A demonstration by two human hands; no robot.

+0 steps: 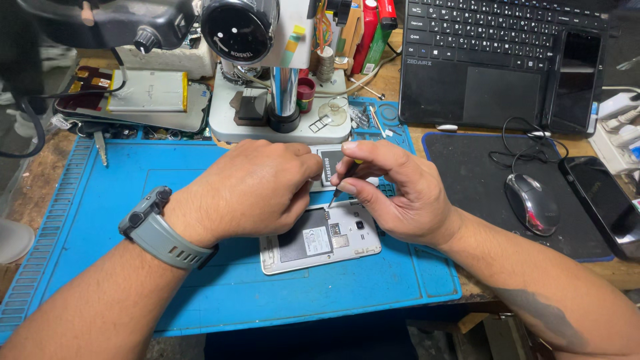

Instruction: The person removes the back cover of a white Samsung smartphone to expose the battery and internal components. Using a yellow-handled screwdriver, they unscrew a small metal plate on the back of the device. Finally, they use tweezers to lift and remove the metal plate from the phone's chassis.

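An open phone (327, 241) with its back cover off lies on a blue mat (133, 200) on the tabletop, near the middle. The right hand (393, 193) pinches a thin dark tool (339, 188) in its fingers, tip pointing down at the phone's top edge. The left hand (250, 190) is curled over the phone's far left part; I cannot tell what its fingers hold. A grey watch (160, 230) sits on that wrist. Far behind stands a microscope (267, 60). On the right lie a mouse (531, 203) and a laptop (493, 60).
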